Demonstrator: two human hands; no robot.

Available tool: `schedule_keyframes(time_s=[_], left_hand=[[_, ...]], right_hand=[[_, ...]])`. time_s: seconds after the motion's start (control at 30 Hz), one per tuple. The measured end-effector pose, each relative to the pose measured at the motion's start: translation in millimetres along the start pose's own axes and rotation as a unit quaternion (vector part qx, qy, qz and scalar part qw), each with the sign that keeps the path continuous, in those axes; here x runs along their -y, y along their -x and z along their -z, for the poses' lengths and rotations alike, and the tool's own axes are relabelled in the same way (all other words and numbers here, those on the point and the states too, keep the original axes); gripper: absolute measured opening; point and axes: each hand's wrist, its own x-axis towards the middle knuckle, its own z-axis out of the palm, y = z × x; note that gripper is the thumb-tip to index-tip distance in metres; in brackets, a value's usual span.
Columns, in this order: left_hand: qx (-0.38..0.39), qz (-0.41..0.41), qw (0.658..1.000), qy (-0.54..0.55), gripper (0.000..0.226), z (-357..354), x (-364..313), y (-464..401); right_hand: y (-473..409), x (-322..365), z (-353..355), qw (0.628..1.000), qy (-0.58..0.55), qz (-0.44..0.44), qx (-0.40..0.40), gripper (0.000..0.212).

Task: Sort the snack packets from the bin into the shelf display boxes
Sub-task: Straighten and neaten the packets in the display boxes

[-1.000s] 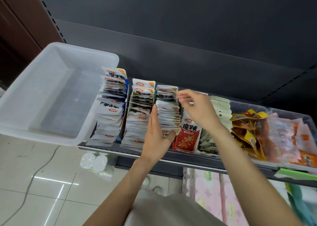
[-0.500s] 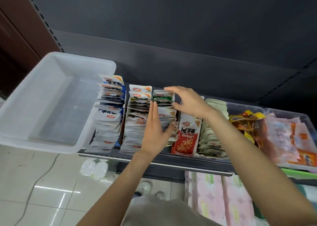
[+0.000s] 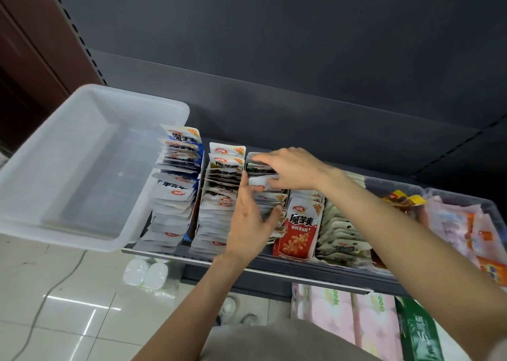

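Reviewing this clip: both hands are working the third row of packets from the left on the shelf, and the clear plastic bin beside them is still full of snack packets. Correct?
Not quite. The head view shows the clear plastic bin with no packets in it. The rest holds: the left hand and right hand are both on the third row of packets from the left.
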Motion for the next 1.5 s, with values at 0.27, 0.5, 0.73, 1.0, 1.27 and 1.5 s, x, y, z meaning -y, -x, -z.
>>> schedule_keyframes(time_s=[0.27, 0.5, 0.73, 1.0, 1.27, 1.5], left_hand=[[-0.021, -0.011, 1.000, -0.014, 0.058, -2.4, -1.7, 2.6], [-0.019, 0.007, 0.999, -0.049, 0.081, -3.4, -1.8, 5.2], [-0.018, 0.027, 0.998, -0.049, 0.090, -3.0, -3.3, 3.9], [0.006, 0.029, 0.999, -0.033, 0.090, 1.0, -5.5, 1.2], [0.001, 0.065, 0.995, 0.072, 0.068, 2.0, -8.9, -15.1], [0.017, 0.106, 0.988, 0.110, 0.066, 8.7, -13.0, -16.5]], right_hand=[[-4.3, -1.3, -14.0, 0.999, -0.009, -0.032, 0.034, 0.051], [-20.0, -1.2, -13.3, 0.997, -0.018, -0.029, 0.064, 0.054], [-21.6, -8.3, -1.0, 0.983, -0.136, -0.053, 0.113, 0.052], [16.3, 1.3, 7.9, 0.941, -0.298, -0.135, -0.082, 0.038], [44.0, 73.5, -42.9, 0.638, -0.683, -0.287, -0.208, 0.047], [33.7, 73.7, -51.0, 0.619, -0.715, -0.281, -0.163, 0.053]])
